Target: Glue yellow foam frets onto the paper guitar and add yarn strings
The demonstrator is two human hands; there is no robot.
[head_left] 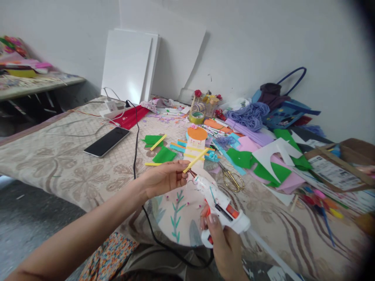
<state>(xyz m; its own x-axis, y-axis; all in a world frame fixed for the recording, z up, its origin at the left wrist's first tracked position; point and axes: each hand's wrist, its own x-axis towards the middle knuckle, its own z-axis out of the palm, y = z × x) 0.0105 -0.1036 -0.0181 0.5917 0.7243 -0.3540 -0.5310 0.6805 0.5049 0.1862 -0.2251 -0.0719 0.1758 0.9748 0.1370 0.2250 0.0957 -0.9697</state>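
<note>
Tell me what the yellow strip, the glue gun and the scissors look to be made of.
The yellow strip, pinched in the left hand: probably craft foam or card, since it looks matte, flat and straight-cut. The glue gun, in the right hand: glossy white moulded plastic with orange parts; the dark nozzle tip is likely metal. The scissors: metal, with shiny gold-toned handles.

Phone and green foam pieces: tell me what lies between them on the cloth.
In the head view, a black cord crosses the patterned cloth between the phone and the green foam pieces; nothing else lies there.
</note>
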